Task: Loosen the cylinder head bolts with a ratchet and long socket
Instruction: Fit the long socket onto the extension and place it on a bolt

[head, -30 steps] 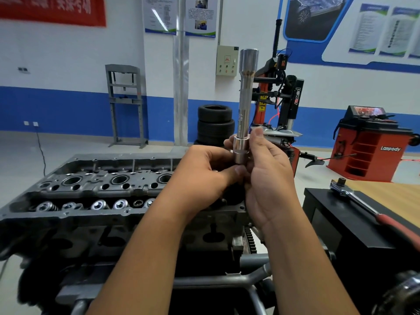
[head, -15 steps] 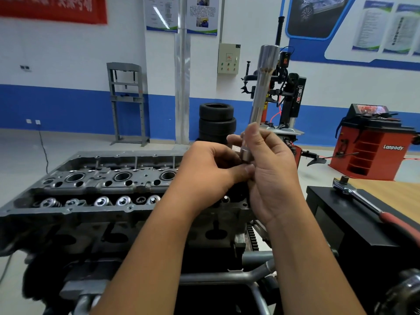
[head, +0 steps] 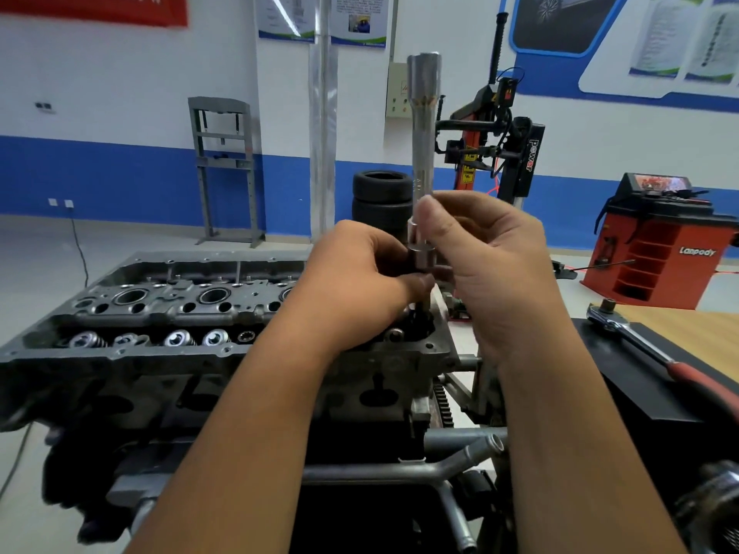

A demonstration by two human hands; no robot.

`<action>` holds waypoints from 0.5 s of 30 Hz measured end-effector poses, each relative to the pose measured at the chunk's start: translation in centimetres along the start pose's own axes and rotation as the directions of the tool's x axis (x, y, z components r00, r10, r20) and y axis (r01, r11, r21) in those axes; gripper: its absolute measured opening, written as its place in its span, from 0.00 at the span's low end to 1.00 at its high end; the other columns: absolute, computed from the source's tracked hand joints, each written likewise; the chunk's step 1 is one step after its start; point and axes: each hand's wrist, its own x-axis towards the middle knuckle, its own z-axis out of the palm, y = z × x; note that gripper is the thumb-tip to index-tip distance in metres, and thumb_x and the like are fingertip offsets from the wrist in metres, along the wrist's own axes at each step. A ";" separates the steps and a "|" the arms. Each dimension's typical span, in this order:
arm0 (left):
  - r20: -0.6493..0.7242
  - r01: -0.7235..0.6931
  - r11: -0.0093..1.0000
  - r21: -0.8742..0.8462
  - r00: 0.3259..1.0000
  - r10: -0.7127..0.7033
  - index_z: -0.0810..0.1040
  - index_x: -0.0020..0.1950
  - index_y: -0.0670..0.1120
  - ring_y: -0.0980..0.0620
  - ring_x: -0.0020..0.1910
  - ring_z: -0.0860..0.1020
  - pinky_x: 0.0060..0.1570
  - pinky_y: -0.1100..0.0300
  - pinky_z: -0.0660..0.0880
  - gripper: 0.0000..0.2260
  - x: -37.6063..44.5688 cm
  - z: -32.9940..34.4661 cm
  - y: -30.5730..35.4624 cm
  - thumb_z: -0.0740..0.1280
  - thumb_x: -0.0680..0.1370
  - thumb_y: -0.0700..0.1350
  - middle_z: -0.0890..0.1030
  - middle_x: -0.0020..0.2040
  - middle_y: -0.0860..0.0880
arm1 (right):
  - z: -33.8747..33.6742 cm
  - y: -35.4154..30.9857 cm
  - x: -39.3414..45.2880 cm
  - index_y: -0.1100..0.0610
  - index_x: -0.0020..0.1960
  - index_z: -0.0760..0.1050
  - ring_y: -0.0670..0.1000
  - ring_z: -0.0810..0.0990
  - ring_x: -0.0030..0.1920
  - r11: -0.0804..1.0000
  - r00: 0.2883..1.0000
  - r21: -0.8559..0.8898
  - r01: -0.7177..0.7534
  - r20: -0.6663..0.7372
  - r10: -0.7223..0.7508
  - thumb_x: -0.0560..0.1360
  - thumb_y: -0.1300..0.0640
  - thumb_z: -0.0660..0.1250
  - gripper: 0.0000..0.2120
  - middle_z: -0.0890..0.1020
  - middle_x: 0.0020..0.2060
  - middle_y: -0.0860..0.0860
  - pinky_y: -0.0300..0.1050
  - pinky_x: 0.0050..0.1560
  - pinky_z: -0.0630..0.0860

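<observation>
A person's two hands hold a long socket (head: 423, 125) upright above the near end of a cylinder head (head: 168, 313). The right hand (head: 496, 273) pinches the lower shaft, its fingers (head: 430, 217) clamped on the metal; the left hand (head: 360, 281) curls its fingers around a short dark piece just under the socket's base. At three o'clock from the hands, a ratchet (head: 648, 347) with a red grip lies untouched on a black counter (head: 640, 389). At twelve o'clock, stacked tyres (head: 382, 199) stand against the blue-banded wall.
</observation>
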 end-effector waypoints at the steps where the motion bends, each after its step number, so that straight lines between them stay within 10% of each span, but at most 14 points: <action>1: -0.003 -0.002 1.000 0.021 1.000 0.002 0.87 0.46 0.51 0.58 0.41 0.85 0.46 0.54 0.82 0.02 0.0 0.0 0.0 0.78 0.76 0.46 0.87 0.41 0.54 | 0.0 -0.3 -0.1 0.51 0.47 0.84 0.45 0.85 0.38 0.997 0.999 -0.061 0.037 -0.004 -0.037 0.76 0.55 0.76 0.02 0.87 0.40 0.50 0.35 0.36 0.79; 11: 0.131 -0.033 0.998 -0.046 0.991 0.039 0.87 0.56 0.52 0.63 0.29 0.77 0.29 0.70 0.72 0.10 -0.1 0.0 -0.7 0.67 0.84 0.39 0.83 0.33 0.59 | -0.1 -0.6 0.4 0.47 0.45 0.79 0.45 0.82 0.36 0.927 0.982 -0.358 0.112 -0.102 -0.158 0.81 0.58 0.71 0.07 0.82 0.35 0.44 0.52 0.43 0.83; 15: 0.074 -0.066 0.997 -0.033 0.995 0.069 0.87 0.55 0.51 0.61 0.41 0.84 0.44 0.63 0.80 0.09 0.0 0.6 -0.7 0.70 0.82 0.39 0.87 0.43 0.57 | -0.3 -0.7 0.5 0.48 0.46 0.78 0.43 0.75 0.29 0.953 0.993 -0.292 0.081 -0.056 -0.102 0.82 0.60 0.68 0.09 0.79 0.32 0.44 0.44 0.35 0.73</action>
